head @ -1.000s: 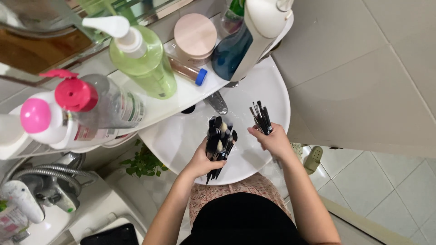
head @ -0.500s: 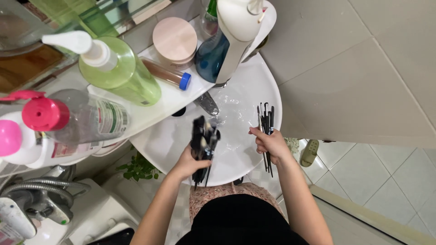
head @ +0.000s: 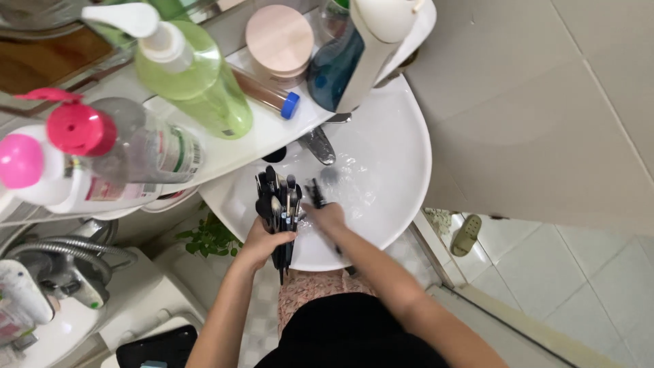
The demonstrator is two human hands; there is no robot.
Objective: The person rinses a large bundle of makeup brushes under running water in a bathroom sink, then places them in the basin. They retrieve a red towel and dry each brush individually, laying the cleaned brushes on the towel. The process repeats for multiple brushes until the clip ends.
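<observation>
The right hand (head: pixel 325 217) has swung in beside the left hand (head: pixel 262 240), both closed on makeup brushes (head: pixel 276 204) over the white sink (head: pixel 402 170), bundles nearly rejoined.

Before you runs a white shelf (head: pixel 272 140) above the sink (head: pixel 402 170). On it stand a green pump bottle (head: pixel 197 75), a clear bottle (head: pixel 136 146) with a pink cap, a round jar (head: pixel 279 37), a blue bottle (head: pixel 334 65), and a small blue-capped tube (head: pixel 269 95), lying flat.
</observation>
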